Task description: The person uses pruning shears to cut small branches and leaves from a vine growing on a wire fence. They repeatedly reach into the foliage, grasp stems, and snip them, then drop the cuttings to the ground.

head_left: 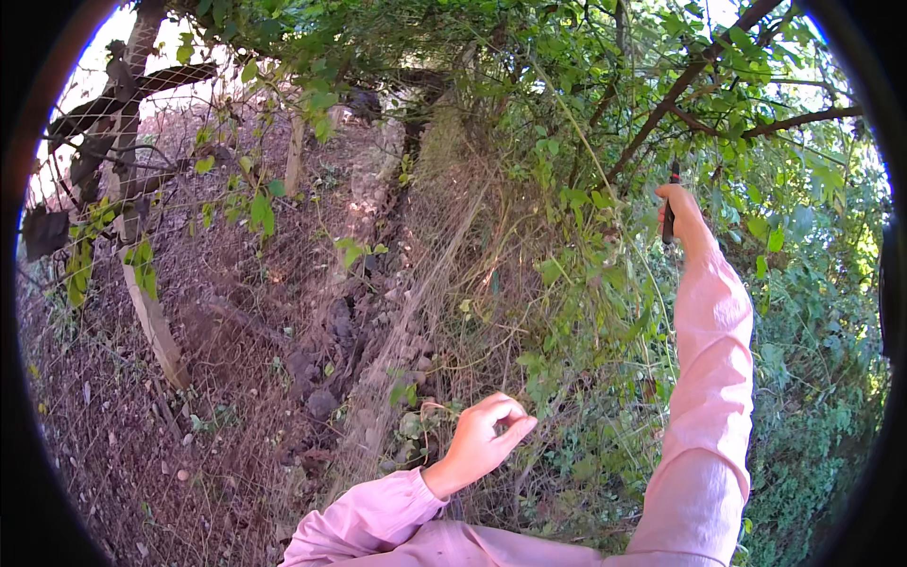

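My right hand (687,215) is raised at the end of a stretched arm, closed around a slim black-handled tool (669,225) with a red band. The tool's upper end points up among leaves near a brown branch (682,83); its working part is too small to make out. Lower and nearer to me, my left hand (480,437) is curled, with thumb and fingertips meeting in a pinch. Whatever is in that pinch, if anything, cannot be seen. A thin reddish stem (435,406) loops beside its wrist, in front of tangled dry vines (472,274).
Wire mesh (217,123) stretches across the left side, with a leaning post (151,317) behind it. A slope of dry soil and stones (321,404) lies beyond. Dense green foliage (803,406) fills the right, and a long pale stem (581,132) slants down through the leaves.
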`<state>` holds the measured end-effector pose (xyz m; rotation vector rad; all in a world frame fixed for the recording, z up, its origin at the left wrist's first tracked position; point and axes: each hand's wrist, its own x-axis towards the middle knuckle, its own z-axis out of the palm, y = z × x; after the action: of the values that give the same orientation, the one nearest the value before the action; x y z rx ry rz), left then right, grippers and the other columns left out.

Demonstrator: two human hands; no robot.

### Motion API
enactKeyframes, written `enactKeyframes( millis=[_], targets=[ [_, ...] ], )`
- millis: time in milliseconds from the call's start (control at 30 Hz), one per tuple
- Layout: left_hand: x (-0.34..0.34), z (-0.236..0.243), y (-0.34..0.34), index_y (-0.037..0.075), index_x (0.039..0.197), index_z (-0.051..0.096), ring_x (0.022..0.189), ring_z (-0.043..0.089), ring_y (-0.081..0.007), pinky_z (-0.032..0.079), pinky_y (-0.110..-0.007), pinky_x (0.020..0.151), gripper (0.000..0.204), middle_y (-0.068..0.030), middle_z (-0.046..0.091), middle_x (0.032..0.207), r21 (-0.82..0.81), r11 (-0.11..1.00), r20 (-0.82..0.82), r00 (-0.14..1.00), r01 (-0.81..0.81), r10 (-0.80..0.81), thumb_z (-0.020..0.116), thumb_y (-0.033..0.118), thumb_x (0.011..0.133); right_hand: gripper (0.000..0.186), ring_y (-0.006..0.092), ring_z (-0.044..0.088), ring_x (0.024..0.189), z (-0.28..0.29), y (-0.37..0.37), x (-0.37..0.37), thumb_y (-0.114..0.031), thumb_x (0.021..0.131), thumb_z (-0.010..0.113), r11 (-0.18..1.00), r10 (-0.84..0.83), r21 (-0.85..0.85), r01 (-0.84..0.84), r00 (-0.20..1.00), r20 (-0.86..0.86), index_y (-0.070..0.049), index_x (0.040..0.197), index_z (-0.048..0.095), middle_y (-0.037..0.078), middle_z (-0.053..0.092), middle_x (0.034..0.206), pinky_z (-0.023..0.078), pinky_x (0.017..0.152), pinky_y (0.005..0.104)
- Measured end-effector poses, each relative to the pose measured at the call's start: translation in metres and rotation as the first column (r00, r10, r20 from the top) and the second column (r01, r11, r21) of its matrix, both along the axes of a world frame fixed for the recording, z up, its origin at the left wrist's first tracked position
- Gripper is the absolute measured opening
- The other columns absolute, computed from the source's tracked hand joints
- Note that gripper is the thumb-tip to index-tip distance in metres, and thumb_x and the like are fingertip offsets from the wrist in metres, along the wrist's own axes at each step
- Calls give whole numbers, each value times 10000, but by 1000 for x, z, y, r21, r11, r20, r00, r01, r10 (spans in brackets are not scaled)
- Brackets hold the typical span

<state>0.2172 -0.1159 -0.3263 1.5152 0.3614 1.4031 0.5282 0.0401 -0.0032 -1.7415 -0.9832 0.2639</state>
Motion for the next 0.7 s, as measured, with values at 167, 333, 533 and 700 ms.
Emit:
enactKeyframes(
  millis=[167, 333, 533, 700],
  targets=[
    [-12, 2, 10, -2, 734, 580, 722, 593, -145, 466, -262, 651, 117, -70, 629, 807, -5, 999, -24, 999, -42, 42, 672, 41, 792, 360, 241, 494, 652, 11, 37, 12, -242, 740, 639, 994, 68, 95, -52, 983, -168, -28, 983, 483, 127, 477, 815, 396, 573, 435],
    [-19, 6, 22, -13, 753, 580, 688, 583, -147, 475, -257, 636, 116, -76, 608, 784, -7, 996, 48, 995, -92, 93, 677, 34, 796, 305, 244, 516, 659, 18, 66, 27, -218, 708, 652, 992, -32, 119, 39, 998, -62, -3, 886, 529, 127, 488, 729, 389, 567, 428],
    [-27, 11, 31, -10, 724, 568, 675, 586, -148, 469, -260, 625, 132, -81, 624, 771, 2, 984, -1, 984, -176, 176, 677, 26, 789, 421, 298, 616, 935, 34, 118, 69, -216, 676, 650, 963, -258, 19, 268, 902, 346, 50, 1003, 646, 175, 648, 1026, 461, 808, 393],
    [-32, 9, 38, -12, 719, 559, 661, 569, -151, 456, -263, 621, 143, -73, 614, 745, -21, 976, -18, 977, -215, 214, 682, 25, 780, 501, 323, 552, 1125, 39, 148, 94, -295, 694, 630, 933, -332, 23, 359, 835, 438, -1, 1099, 635, 167, 606, 1176, 413, 945, 374]
  ],
)
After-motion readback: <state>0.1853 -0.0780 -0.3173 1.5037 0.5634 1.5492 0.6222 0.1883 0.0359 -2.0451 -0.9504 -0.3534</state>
